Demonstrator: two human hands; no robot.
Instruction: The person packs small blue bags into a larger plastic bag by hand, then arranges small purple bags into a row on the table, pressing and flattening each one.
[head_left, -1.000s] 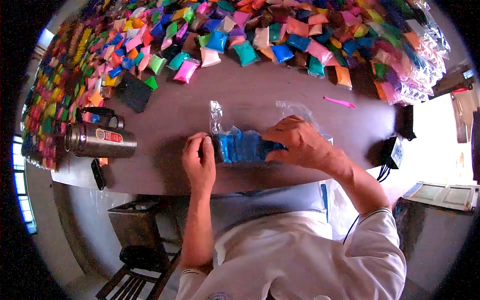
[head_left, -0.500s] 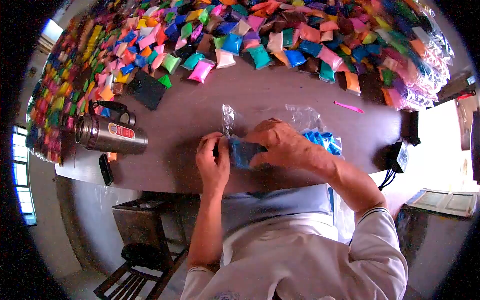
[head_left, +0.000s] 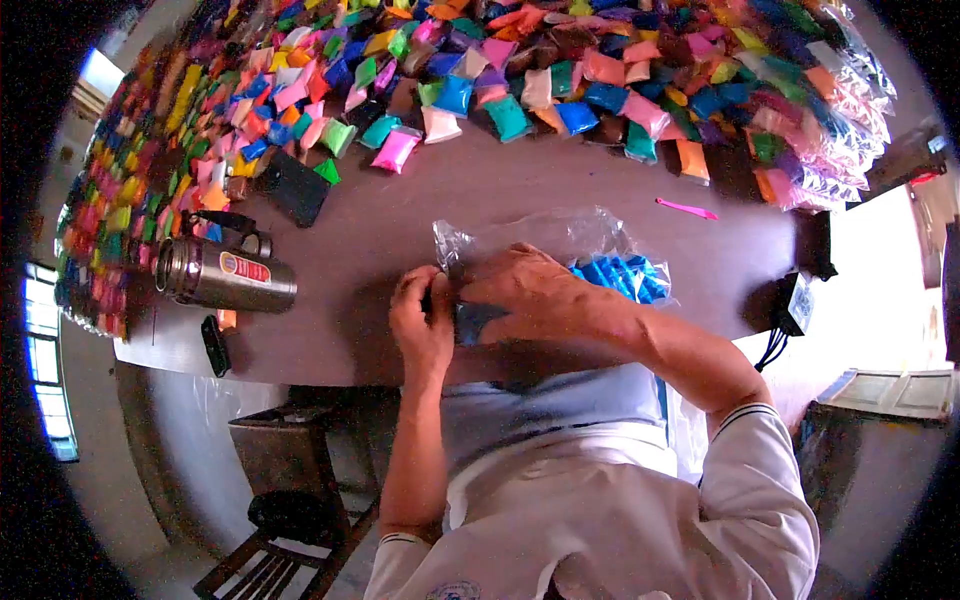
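Observation:
My left hand (head_left: pixel 421 315) is closed at the near side of the table, its curled fingers gripping the edge of a clear plastic bag (head_left: pixel 590 232). Beside it, my right hand (head_left: pixel 535 295) reaches across with thumb and fingers around a dark blue packet (head_left: pixel 472 325). Most of that packet is hidden by the fingers, which are slightly blurred. The bag stretches to the right behind my right hand. Several bright blue packets (head_left: pixel 625 277) lie inside its far end, partly covered by my right wrist.
A big heap of small colourful packets (head_left: pixel 510 118) covers the table's far side. At left are a steel thermos (head_left: pixel 230 275), a black flat piece (head_left: pixel 297 188) and a black object (head_left: pixel 215 345). A pink plastic tool (head_left: pixel 687 209) and a box with black cables (head_left: pixel 795 303) are at right.
My right hand has moved left, closer to my left hand, and covers more of the dark blue packet. The bag has shifted slightly left and spread out behind the hand.

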